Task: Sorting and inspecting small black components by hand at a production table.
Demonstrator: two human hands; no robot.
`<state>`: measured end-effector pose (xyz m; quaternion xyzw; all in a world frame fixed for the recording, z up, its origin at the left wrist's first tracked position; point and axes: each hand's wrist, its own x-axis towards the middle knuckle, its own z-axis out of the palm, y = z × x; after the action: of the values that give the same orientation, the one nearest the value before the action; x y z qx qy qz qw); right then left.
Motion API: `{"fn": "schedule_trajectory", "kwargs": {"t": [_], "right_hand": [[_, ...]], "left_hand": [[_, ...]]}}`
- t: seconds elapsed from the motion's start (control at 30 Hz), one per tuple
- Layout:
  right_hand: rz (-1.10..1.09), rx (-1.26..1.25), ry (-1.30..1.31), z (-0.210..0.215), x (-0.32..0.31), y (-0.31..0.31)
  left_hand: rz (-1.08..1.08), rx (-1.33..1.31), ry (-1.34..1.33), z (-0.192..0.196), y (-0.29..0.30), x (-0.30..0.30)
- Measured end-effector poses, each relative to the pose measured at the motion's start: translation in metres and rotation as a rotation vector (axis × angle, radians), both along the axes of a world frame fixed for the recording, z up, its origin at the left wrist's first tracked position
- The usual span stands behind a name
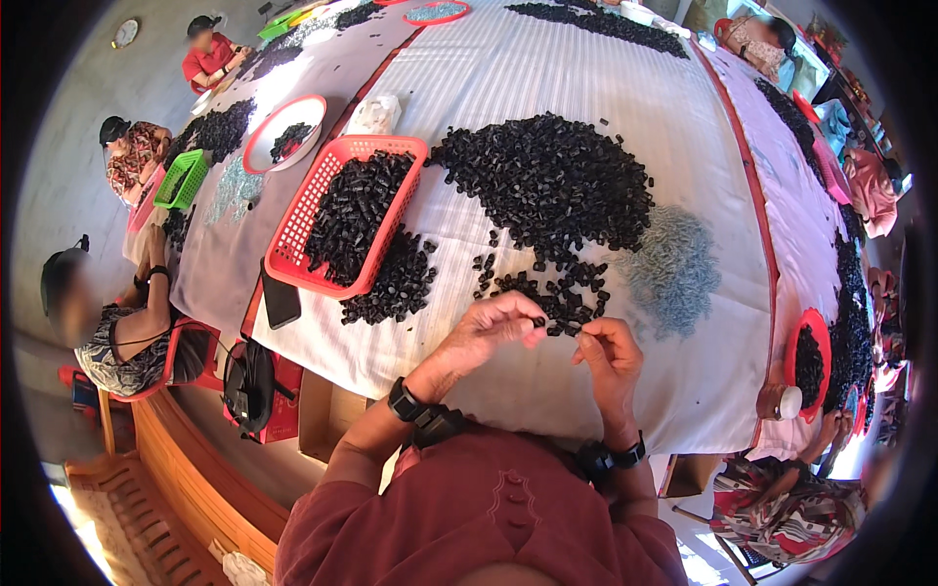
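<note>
My left hand [474, 342] is closed in a pinch on a small black plastic piece [539, 321], held just above the cloth. Close by on the right, my right hand [611, 366] has thumb and forefinger pressed together; what lies between them is too small to make out. Just beyond both hands, loose black pieces [562, 293] lie scattered. Farther back spreads a large heap of the same black pieces [557, 181]. To its right is a pile of thin pale-blue pieces [674, 273], nearest to my right hand.
At left stands a red plastic basket [293, 230] holding black pieces, with another black pile [396, 283] beside it. A dark phone [282, 303] lies by the table edge. Several people sit around the cloth-covered table [508, 391]. A red tray [793, 356] and a jar [779, 401] are at right.
</note>
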<state>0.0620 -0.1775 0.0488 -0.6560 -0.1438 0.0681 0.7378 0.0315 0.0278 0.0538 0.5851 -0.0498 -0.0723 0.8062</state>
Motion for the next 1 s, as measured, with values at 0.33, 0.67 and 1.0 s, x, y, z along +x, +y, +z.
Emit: {"fn": "schedule_trajectory", "kwargs": {"t": [0.33,0.67,1.0], "right_hand": [[0.153,-0.029,-0.027,-0.003,-0.005,0.023],[0.214,-0.087,-0.026,-0.008,-0.014,0.017],[0.369,0.022,0.220,-0.007,-0.020,0.007]], "left_hand": [[0.076,0.057,-0.045,-0.021,-0.017,-0.017],[0.063,-0.130,0.099,-0.025,-0.018,-0.028],[-0.058,-0.300,0.263,-0.024,-0.015,-0.042]]}}
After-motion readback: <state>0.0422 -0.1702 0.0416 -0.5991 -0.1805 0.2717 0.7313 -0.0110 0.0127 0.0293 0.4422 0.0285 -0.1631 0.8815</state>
